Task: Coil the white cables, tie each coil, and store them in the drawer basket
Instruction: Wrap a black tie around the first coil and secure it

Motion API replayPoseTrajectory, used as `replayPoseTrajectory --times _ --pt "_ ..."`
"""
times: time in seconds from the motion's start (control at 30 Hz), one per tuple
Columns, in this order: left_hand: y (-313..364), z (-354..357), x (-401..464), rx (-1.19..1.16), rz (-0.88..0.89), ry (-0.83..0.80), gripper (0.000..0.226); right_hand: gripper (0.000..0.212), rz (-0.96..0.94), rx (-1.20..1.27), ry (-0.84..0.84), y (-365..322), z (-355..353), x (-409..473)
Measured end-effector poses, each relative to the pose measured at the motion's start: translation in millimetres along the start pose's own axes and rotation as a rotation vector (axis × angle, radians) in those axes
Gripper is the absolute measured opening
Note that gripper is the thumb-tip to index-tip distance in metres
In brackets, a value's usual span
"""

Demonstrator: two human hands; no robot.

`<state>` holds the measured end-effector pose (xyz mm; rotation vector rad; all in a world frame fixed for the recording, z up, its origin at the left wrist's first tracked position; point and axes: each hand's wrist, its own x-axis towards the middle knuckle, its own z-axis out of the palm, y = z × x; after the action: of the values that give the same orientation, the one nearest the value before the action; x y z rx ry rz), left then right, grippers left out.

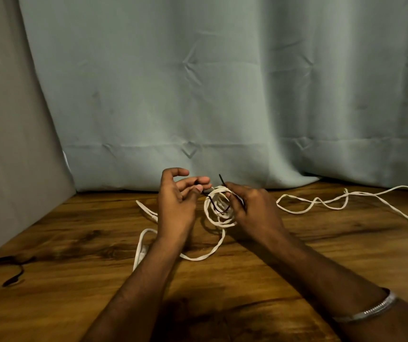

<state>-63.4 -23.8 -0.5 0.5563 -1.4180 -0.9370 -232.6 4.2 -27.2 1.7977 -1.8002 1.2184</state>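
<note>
Wooden table (272,255) meets a pale green curtain (198,82) along its far edge. Near that edge, at the middle, the right hand (252,208) grips a small coil (219,208) of white cable, a dark tie (221,180) threaded through it. The left hand (178,201) pinches the tie's other end. A second white cable (321,201) trails loose toward the right edge.

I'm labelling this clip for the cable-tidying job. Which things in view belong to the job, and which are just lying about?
Part of the job:
- white cable coil, held in the right hand
- dark tie threaded around the coil, one end pinched by the left hand
- loose white cable on the table

Lying about:
- dark cord at the left
- curtain
- bangle
</note>
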Motion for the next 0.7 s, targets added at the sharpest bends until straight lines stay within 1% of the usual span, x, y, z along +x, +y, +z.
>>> replayPoseTrajectory --times 0.07,0.17,0.27,0.37,0.47,0.57,0.63,0.7 --pt "-1.8 -1.9 2.6 -0.016 -0.02 0.025 0.029 0.037 -0.015 -0.001 0.001 -1.7 0.9 0.5" --pt "-5.2 -2.6 4.2 -0.055 -0.037 0.108 0.02 0.037 -0.023 0.026 0.006 -2.5 1.6 -0.1" --pt "-8.2 -2.1 3.9 -0.129 -0.076 0.179 0.022 0.038 -0.017 0.036 0.006 -2.5 2.8 -0.5" --pt "-12.6 -1.9 5.6 -0.139 -0.122 0.203 0.025 0.038 -0.017 0.04 0.007 -2.8 3.1 -0.6" --pt "-14.7 -1.1 6.4 -0.074 -0.111 0.179 0.024 0.037 -0.028 0.035 0.004 -2.8 2.1 -1.7" --pt "-11.2 1.9 3.9 0.092 0.012 0.154 0.024 0.037 -0.039 0.027 0.007 -4.2 1.1 -2.3" --pt "-9.0 4.3 1.8 0.162 0.063 0.143 0.018 0.037 -0.05 0.019 0.013 -5.6 1.1 -2.3" --pt "-8.4 5.8 0.2 0.167 0.065 0.133 0.012 0.037 -0.059 0.01 0.013 -6.4 0.8 -2.0"
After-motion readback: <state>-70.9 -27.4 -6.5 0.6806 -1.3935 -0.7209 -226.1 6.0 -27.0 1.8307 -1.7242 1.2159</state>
